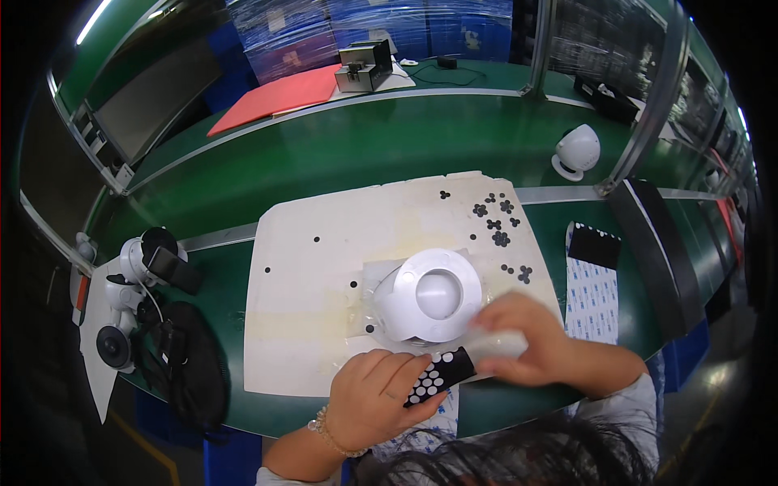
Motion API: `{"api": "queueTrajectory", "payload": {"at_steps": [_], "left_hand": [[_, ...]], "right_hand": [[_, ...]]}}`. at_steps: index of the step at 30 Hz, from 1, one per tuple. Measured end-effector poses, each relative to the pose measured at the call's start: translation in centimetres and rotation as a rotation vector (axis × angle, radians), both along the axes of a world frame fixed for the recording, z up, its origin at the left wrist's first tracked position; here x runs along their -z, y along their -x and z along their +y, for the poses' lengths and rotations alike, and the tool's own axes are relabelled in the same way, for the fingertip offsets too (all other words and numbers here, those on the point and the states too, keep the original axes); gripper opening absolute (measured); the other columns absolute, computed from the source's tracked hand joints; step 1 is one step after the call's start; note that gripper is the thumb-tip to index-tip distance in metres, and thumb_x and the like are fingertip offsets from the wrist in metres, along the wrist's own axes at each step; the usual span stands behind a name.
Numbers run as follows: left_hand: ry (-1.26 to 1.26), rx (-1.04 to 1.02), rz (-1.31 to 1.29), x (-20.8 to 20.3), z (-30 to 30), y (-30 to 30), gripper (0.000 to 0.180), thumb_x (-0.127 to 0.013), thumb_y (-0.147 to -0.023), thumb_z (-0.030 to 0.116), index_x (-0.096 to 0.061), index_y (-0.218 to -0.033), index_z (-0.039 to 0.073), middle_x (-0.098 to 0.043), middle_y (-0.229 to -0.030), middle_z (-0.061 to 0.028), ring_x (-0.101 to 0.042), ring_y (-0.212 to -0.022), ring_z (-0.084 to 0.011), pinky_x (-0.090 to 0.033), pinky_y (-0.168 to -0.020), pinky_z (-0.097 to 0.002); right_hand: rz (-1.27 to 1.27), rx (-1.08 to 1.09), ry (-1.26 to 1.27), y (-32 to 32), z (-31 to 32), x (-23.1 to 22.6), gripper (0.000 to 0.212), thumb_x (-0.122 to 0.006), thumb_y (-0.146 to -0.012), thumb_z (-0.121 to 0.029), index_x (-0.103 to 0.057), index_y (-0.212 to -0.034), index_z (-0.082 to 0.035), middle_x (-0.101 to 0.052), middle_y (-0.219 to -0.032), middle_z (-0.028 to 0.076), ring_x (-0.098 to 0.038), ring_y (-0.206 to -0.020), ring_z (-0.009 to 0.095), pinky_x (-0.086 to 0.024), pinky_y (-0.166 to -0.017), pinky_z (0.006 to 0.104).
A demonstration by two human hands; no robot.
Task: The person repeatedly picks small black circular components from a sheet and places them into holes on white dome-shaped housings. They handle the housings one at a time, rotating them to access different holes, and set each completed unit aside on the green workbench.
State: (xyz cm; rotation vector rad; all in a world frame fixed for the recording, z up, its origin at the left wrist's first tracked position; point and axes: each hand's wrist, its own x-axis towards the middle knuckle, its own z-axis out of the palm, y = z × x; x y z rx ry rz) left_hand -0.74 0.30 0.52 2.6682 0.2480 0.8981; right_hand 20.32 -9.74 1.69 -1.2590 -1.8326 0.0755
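Note:
My left hand (377, 397) is closed on a black sheet (459, 366) covered with rows of white round dots, held low over the front edge of the board. Just to the right, my right hand (527, 336) is smeared by motion. A pale, blurred patch (498, 346) shows between its fingers; what it is, I cannot make out. Beyond both hands a white plastic housing (405, 308) with a round ring-shaped base (463, 283) lies on clear film. Small black round pads (501, 239) are scattered over the cream board (308, 324), mostly at its far right.
A strip with printed backing (592, 300) lies to the right, beside a long black piece (660, 259). One white camera-like device (577, 151) stands at the back right. More white devices (121, 300) and a black bag (198, 356) are at left. A metal box (363, 65) sits farther back.

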Motion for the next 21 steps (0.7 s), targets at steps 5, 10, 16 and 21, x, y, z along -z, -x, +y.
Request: {"api": "queueTrajectory", "payload": {"at_steps": [5,10,16,21], "left_hand": [[0.000,0.005,-0.038,-0.2,-0.2,0.0,0.041,-0.077,-0.059,0.022,-0.058,-0.092,0.005,-0.059,-0.080,-0.0041,-0.054,-0.062,-0.0194,-0.043,-0.054,-0.0286],[-0.009,0.011,-0.029,0.4,-0.2,-0.3,0.040,-0.077,-0.060,0.022,-0.058,-0.090,0.005,-0.059,-0.080,-0.0043,-0.053,-0.059,-0.0180,-0.042,-0.050,-0.0273],[0.096,0.026,-0.046,0.4,-0.1,-0.4,0.034,-0.076,-0.063,0.019,-0.059,-0.088,0.005,-0.059,-0.076,-0.0057,-0.055,-0.059,-0.0198,-0.044,-0.050,-0.0277],[0.263,0.040,-0.031,0.7,0.2,-0.3,0.020,-0.071,-0.069,0.011,-0.060,-0.085,0.005,-0.060,-0.072,-0.0074,-0.058,-0.060,-0.0228,-0.046,-0.051,-0.0296]], "right_hand": [[0.080,-0.138,0.277,1.0,-0.1,0.6,0.035,-0.066,-0.076,-0.020,-0.053,-0.105,-0.006,-0.060,-0.093,0.008,-0.057,-0.084,0.027,-0.045,-0.074,0.0345],[0.145,-0.103,0.364,1.2,-0.3,0.5,0.022,-0.063,-0.078,-0.016,-0.058,-0.098,-0.008,-0.061,-0.087,0.008,-0.058,-0.081,0.026,-0.046,-0.072,0.0347],[-0.028,-0.171,0.191,0.5,-0.2,1.6,0.019,-0.062,-0.075,-0.010,-0.059,-0.093,-0.008,-0.060,-0.091,0.005,-0.057,-0.083,0.024,-0.046,-0.072,0.0339],[-0.200,-0.208,-0.046,0.4,0.2,1.4,0.020,-0.062,-0.070,-0.005,-0.059,-0.089,-0.009,-0.057,-0.101,0.003,-0.055,-0.092,0.021,-0.044,-0.074,0.0329]]}}
